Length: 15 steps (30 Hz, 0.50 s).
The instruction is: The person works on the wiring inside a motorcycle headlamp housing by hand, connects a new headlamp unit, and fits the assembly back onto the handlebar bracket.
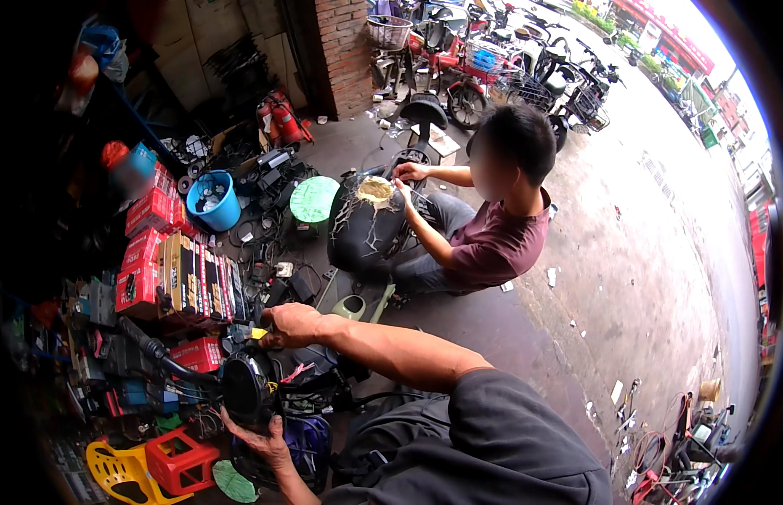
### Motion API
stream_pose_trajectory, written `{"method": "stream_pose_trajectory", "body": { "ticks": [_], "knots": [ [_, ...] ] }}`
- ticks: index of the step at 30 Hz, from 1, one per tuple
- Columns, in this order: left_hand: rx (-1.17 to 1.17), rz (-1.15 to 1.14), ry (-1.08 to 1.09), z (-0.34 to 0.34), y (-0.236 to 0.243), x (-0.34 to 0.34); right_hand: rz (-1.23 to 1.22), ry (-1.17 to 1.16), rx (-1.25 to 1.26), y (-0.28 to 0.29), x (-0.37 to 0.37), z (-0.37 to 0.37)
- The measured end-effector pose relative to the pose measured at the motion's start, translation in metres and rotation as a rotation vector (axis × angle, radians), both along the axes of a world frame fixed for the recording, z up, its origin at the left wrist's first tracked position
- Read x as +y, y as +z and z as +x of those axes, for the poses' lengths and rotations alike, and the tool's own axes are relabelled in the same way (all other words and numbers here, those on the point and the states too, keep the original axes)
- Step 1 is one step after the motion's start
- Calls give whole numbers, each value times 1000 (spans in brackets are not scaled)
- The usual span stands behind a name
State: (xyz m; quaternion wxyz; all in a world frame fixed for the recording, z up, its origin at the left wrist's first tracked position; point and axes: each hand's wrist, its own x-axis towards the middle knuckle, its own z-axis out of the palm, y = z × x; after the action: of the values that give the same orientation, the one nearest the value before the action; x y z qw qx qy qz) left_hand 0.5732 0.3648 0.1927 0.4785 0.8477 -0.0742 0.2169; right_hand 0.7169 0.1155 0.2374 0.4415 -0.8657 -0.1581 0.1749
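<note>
A round black housing (245, 389) with a handlebar (168, 364) beside it sits low in front of me, with loose wires around it. My left hand (263, 439) is at the lower edge of this housing, thumb and fingers spread apart. Above and right of it, my right hand (292, 326) is closed, fingers curled toward a small yellow piece (258, 333). What lies inside that hand is hidden. Below the housing is a dark purple-blue part (309, 446), partly covered by my left forearm.
A crouching person (505, 227) works with both hands at a black scooter part (366, 227). A blue bucket (213, 202), red boxes (139, 286), a red stool (181, 461) and a yellow plastic seat (126, 471) stand at left. Tools (703, 438) lie at lower right; parked scooters (467, 88) stand behind.
</note>
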Motion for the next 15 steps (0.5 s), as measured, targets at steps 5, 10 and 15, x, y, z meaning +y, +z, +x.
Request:
{"method": "stream_pose_trajectory", "body": {
  "ticks": [5, 10, 15],
  "knots": [
    [12, 20, -1, -2, 2, 0, 16, 15, 24, 8, -3, -4],
    [13, 29, 3, -2, 4, -1, 9, 15, 46, 10, -4, -4],
    [26, -7, -6, -2, 6, -4, 0, 27, 29, 9, -4, -4]
  ]
}}
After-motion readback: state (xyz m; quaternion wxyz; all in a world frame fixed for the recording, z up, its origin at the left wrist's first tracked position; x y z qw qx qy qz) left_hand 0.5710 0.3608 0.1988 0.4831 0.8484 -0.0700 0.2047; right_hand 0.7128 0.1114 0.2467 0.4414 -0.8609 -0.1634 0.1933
